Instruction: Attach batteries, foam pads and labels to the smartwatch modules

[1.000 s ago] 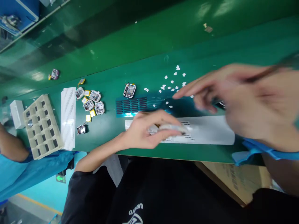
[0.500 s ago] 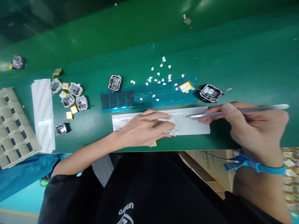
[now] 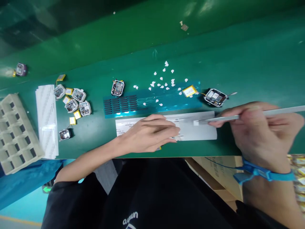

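Note:
My right hand [image 3: 260, 133] is closed around metal tweezers [image 3: 228, 118], which point left over a white backing sheet [image 3: 207, 130]. A small white square sticker [image 3: 196, 123] is at their tips. My left hand [image 3: 153, 132] lies across the sheet with fingers curled over a small watch module [image 3: 178, 138], mostly hidden. Only a pale edge of it shows by the fingertips, and a yellow battery end [image 3: 159, 148] peeks out below the hand. Just beyond the sheet, an opened watch module [image 3: 215, 97] is wired to a silver-and-yellow battery [image 3: 189, 91].
A blue film strip [image 3: 166, 106] with black strips [image 3: 120, 105] lies behind the sheet, among scattered white round stickers [image 3: 162, 86]. Another module [image 3: 118, 87] sits behind it. To the left are several modules [image 3: 78, 94], white label sheets [image 3: 47, 124] and a pulp tray [image 3: 19, 136].
The tweezers have drawn back slightly to the right, and a white square sticker now shows at their tips. My left hand stays over the sheet. The whole view has shifted a little.

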A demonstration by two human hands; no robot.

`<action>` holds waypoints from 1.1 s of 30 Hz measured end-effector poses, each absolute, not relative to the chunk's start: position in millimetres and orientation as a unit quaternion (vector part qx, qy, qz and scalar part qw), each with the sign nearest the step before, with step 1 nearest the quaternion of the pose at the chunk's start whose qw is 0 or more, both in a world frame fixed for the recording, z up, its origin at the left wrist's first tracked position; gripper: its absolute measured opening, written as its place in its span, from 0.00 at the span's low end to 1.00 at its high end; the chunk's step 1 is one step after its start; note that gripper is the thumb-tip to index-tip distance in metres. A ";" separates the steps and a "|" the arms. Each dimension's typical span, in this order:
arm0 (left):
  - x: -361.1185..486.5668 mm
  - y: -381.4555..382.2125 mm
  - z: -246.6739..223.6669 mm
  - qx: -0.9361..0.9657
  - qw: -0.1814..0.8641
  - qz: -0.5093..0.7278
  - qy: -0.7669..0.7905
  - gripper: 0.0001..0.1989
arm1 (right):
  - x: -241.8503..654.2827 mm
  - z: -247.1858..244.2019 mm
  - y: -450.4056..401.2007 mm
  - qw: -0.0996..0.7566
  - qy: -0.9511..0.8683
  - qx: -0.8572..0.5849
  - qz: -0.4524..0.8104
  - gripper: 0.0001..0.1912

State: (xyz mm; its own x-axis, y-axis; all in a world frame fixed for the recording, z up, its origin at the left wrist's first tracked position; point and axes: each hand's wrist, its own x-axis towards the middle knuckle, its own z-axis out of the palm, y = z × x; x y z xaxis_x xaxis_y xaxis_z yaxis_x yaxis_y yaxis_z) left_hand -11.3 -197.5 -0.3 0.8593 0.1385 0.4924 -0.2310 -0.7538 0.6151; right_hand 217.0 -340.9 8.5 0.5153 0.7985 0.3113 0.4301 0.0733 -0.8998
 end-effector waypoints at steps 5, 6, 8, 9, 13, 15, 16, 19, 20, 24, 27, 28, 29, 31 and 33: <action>-13.1 -196.6 12.7 0.767 0.541 0.300 0.171 0.07 | 184.6 13.5 -317.3 0.672 -0.368 -0.634 0.108 0.20; -14.1 -194.9 16.3 0.735 0.587 0.270 0.205 0.08 | 176.6 16.8 -312.4 0.666 -0.364 -0.642 0.108 0.20; -16.2 -191.1 22.5 0.679 0.664 0.217 0.226 0.10 | 163.0 22.4 -304.8 0.655 -0.367 -0.651 0.113 0.21; -17.1 -189.5 24.9 0.660 0.692 0.195 0.220 0.12 | 158.2 24.3 -302.2 0.647 -0.375 -0.654 0.119 0.21; -17.9 -188.6 31.7 0.618 0.744 0.171 0.188 0.18 | 152.1 27.2 -297.9 0.619 -0.408 -0.656 0.138 0.18; -16.8 -190.7 33.9 0.609 0.751 0.177 0.187 0.18 | 153.7 28.8 -296.9 0.618 -0.421 -0.650 0.134 0.18; -16.2 -191.8 34.7 0.610 0.749 0.177 0.189 0.18 | 154.6 29.7 -296.3 0.617 -0.429 -0.646 0.131 0.18; -15.3 -194.0 35.6 0.625 0.738 0.167 0.192 0.19 | 155.4 31.4 -294.9 0.606 -0.451 -0.645 0.112 0.18; -15.3 -194.5 35.4 0.629 0.735 0.165 0.192 0.19 | 155.0 31.4 -294.7 0.603 -0.450 -0.650 0.104 0.18; -15.5 -196.1 34.1 0.634 0.731 0.161 0.194 0.20 | 152.9 29.3 -296.1 0.604 -0.431 -0.661 0.110 0.18; -15.2 -197.4 34.4 0.618 0.744 0.152 0.203 0.20 | 153.7 27.1 -297.1 0.615 -0.431 -0.650 0.113 0.17; -15.0 -197.7 34.7 0.610 0.750 0.150 0.205 0.20 | 154.3 26.5 -297.3 0.618 -0.435 -0.646 0.107 0.17; -14.9 -197.9 34.9 0.604 0.755 0.150 0.207 0.20 | 155.0 25.9 -297.3 0.620 -0.438 -0.643 0.102 0.17; -14.7 -198.2 35.2 0.593 0.763 0.152 0.206 0.20 | 156.0 25.1 -297.4 0.623 -0.439 -0.639 0.101 0.17; -14.7 -198.3 35.0 0.587 0.768 0.156 0.204 0.19 | 156.3 24.9 -297.4 0.615 -0.438 -0.648 0.098 0.18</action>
